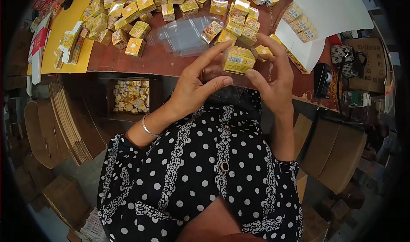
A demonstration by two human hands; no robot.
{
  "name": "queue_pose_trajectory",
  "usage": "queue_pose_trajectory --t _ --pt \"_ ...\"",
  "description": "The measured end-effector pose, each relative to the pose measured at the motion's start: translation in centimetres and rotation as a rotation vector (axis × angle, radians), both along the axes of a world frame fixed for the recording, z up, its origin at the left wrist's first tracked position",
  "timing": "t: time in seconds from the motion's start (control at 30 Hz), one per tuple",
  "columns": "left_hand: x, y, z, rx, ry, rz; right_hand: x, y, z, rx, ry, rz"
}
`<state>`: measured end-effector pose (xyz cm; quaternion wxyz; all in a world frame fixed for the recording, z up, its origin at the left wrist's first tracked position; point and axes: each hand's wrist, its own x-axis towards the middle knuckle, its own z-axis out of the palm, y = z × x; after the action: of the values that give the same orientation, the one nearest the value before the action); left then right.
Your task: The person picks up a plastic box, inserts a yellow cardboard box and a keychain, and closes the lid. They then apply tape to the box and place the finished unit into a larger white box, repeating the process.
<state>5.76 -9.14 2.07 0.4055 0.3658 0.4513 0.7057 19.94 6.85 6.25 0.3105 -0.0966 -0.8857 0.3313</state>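
Between my two hands, near the table's front edge, is a small yellow box [239, 60] with a barcode on the side facing me. My right hand [276, 77] has its thumb and fingers around the box's right side, the thumb at its lower right corner. On the other side, my left hand [198, 81] has its fingers and thumb spread and seems to touch clear plastic beside the box. A clear plastic tray [181, 34] lies on the red table [160, 63], just beyond my left hand. More yellow boxes [235, 27] stand right behind the held one.
A large pile of yellow boxes [145, 3] covers the back of the table. At the right stands an open white carton [318, 49] with small boxes inside. A black dispenser [322, 79] sits near the right edge. Below the table is a carton of small yellow pieces [130, 97].
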Motion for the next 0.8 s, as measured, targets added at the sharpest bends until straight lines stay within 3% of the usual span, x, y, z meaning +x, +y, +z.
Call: queue_pose_trajectory --t 0.03,0.07,0.13,0.17,0.3,0.4,0.5,0.57,0.63,0.7,0.8 --pt "0.0 0.0 0.0 0.003 0.019 -0.003 0.1 -0.6 -0.7 -0.304 0.071 -0.091" --pt "0.1 0.1 0.1 0.003 0.019 -0.002 0.3 -1.1 -1.0 -0.304 0.071 -0.090" --pt "0.3 0.3 0.3 -0.016 0.022 -0.018 0.7 -2.0 -1.6 -0.772 -0.012 0.067" --pt "0.4 0.3 0.2 -0.019 0.021 -0.023 0.6 -2.5 -2.7 -0.796 0.098 0.074" --pt "0.6 0.3 -0.8 -0.016 0.043 -0.085 1.2 -2.1 -4.7 -0.778 0.143 0.072" --pt "0.5 0.4 -1.2 -0.018 0.108 -0.097 1.4 -1.7 -5.0 -0.629 0.117 0.109" --pt "0.4 0.6 -1.2 -0.010 0.107 -0.077 1.2 -2.3 -4.9 -0.662 0.149 0.094" --pt "0.5 0.8 -1.2 -0.011 0.101 -0.064 0.7 -2.8 -5.0 -0.793 0.306 0.101" --pt "0.8 1.0 -1.1 0.064 -0.074 -0.027 0.6 -2.6 -5.0 -0.748 0.299 0.075" --pt "1.0 0.9 -1.0 0.053 -0.078 -0.011 0.6 -2.0 -5.1 -0.702 0.293 0.048" --pt "1.3 0.4 -0.6 -0.001 -0.075 -0.027 1.2 -0.8 -5.1 -0.675 0.283 0.252"
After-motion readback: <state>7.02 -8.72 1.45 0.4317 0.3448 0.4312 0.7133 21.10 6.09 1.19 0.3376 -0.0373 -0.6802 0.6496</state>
